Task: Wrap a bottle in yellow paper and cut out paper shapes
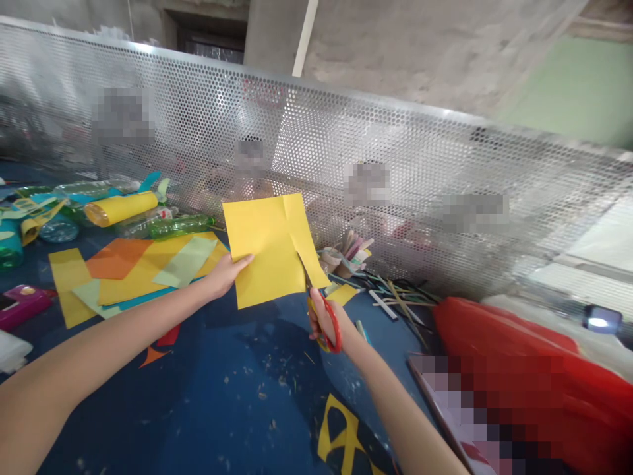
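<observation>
A yellow sheet of paper (262, 244) is held up above the blue table by my left hand (231, 272), thumb on its near face at the left edge. In my right hand (324, 316) are scissors (337, 330) with red and yellow handles. Their blades lie in a slit running up from the sheet's lower right edge. A strip on the right of that slit bends away but stays joined at the top. A yellow paper scrap (342, 295) lies behind my right hand, and a yellow cut-out with holes (341, 432) rests near the table's front.
Orange, yellow and pale green papers (148, 264) lie at the left, with plastic bottles (180, 226) behind. A magenta object (24, 305) sits at the left edge. Thin strips (395, 297) and a red bag (519, 363) are at the right. A perforated metal panel (316, 125) bounds the back.
</observation>
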### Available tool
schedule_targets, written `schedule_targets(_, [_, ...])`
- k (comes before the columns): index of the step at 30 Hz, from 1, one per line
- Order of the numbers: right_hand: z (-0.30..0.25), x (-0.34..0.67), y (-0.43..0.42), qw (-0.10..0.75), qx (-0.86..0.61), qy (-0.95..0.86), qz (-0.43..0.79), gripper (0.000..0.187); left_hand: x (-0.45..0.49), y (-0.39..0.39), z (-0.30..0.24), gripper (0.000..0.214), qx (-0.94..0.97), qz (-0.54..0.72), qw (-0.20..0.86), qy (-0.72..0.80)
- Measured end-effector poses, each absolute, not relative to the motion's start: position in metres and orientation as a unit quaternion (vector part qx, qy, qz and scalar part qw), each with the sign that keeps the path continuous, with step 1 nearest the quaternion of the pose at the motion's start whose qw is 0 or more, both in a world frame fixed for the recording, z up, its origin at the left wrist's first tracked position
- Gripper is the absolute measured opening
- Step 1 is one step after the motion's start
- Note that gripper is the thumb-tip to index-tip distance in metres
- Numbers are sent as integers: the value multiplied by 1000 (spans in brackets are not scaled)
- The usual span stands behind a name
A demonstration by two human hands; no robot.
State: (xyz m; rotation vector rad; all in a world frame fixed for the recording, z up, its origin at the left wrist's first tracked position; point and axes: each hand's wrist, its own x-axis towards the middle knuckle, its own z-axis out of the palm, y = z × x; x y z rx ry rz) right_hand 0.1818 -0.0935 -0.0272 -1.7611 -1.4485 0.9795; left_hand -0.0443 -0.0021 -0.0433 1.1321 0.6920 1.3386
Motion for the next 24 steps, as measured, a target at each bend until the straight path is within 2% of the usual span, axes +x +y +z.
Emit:
schedule_targets(3, [-30,184,-92,305,-649,-564,410,62,-43,-3,-44,54,489,564,586,314])
schedule_targets(9, [-19,184,-96,326,-605,-526,501,59,-43,-3,-44,53,507,559,578,311])
schedule_targets(24, [-10,185,-105,316,-589,-549,502,64,-45,-4,-41,40,517,509,601,335])
